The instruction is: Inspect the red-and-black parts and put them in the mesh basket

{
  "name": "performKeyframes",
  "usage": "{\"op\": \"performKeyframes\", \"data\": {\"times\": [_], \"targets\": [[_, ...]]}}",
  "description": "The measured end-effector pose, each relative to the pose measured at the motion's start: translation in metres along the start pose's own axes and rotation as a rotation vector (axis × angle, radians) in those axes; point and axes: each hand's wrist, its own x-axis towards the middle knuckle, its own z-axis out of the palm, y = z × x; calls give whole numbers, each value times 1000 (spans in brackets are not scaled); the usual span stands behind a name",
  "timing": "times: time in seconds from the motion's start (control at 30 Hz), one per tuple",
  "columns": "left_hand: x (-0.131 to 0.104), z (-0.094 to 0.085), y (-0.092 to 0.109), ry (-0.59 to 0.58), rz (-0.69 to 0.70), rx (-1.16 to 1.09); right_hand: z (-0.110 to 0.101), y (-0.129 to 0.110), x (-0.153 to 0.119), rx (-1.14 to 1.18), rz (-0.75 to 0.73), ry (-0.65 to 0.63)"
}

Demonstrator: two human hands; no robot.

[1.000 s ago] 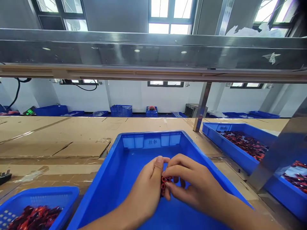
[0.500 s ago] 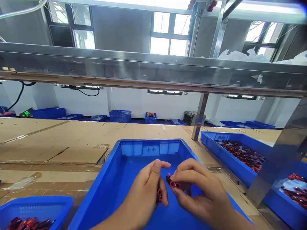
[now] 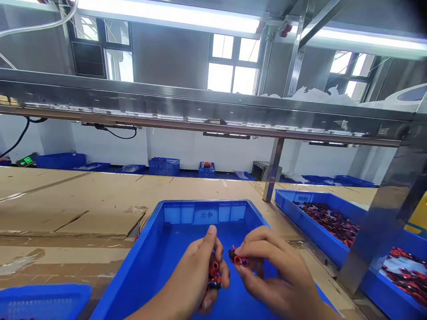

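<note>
Standing left of the blue tray, a perforated blue basket showed its rim and part of its wall. Over the tray's floor, the left hand was curled around a clump of small red-and-black ring-ended pieces, thumb raised. Toward the tray's right side, the right hand pinched a few similar pieces between thumb and forefinger; whether its other fingers held more could not be told. The step in hand looked to be handling pieces a few at a time; the next move seemed to call for a light, steady right pinch and a left grasp snug enough to keep the clump from slipping. Right of the tray, a second blue tray held scattered red-and-black parts, partly hidden by a metal post.
</note>
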Motion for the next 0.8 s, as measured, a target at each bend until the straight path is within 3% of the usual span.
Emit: {"op": "performKeyframes", "data": {"times": [0.03,0.1,0.2,0.27,0.37,0.47,0.6,0.67,0.8], "targets": [[0,0,1,9,-18,-13,1,1,1,39,76,16],[1,-1,3,29,-50,-43,2,5,3,226,363,50],[1,-1,4,37,-44,-53,-2,17,7,765,855,99],[0,-1,4,32,15,-31,-8,25,10,1059,1009,117],[-4,0,3,5,103,9,-14,26,11,1162,1092,32],[-7,2,3,0,139,27,-11,14,7,891,975,-122],[-10,4,3,28,145,59,3,-6,1,149,305,-184],[-11,5,2,36,110,92,8,-11,-1,-9,62,-199],[-13,7,0,36,103,129,15,-12,-4,-152,-38,-186]]}}
